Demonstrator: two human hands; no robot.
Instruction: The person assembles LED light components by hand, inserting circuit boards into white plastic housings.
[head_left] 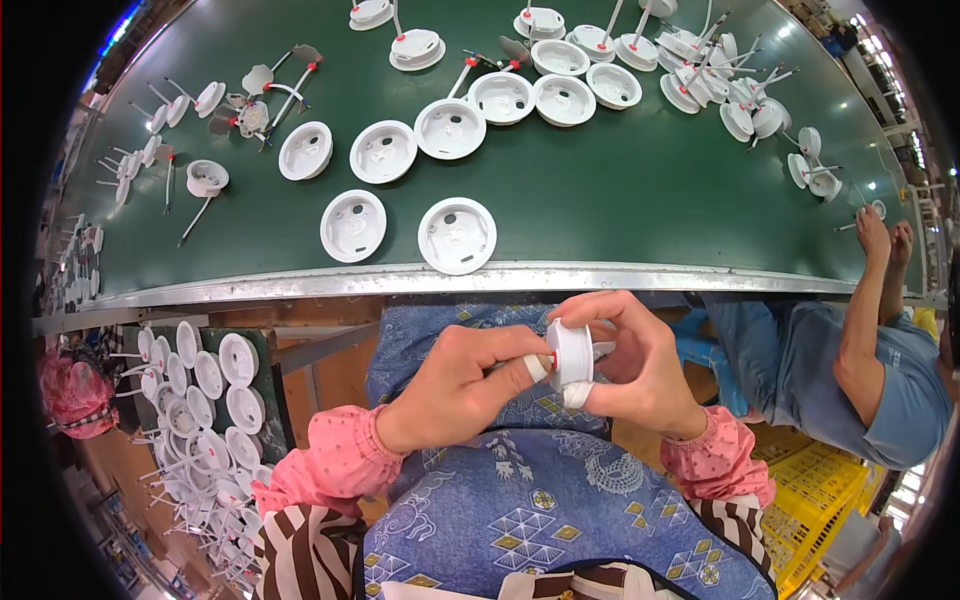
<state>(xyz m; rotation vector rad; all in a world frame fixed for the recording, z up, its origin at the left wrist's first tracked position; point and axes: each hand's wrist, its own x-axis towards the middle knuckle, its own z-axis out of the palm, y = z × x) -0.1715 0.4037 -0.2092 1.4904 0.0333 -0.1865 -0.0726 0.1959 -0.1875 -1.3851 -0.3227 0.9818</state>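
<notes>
- Above the blue patterned apron [520, 500], just short of the metal edge [600, 277] of the table, a white round housing [572, 352] stands on its side between the two hands.
- The right hand [645, 365] grips it by the rim, thumb underneath and fingers arched over the top.
- The left hand [455, 385] pinches, thumb against forefinger, at a small red part [553, 361] on the housing's left face.
- White wrapping [537, 369] shows on both thumbs.
- On the green table [640, 220], two white cups [457, 236] lie near the edge, slightly apart, hollow sides up; beyond them more cups [450, 128] run in a slanting row.
- Low on the left, white fittings [209, 450] with pale wires crowd together.
- At the far right, a co-worker's hand [873, 232] is near the table's end; yellow crates [810, 490] stand below.
</notes>
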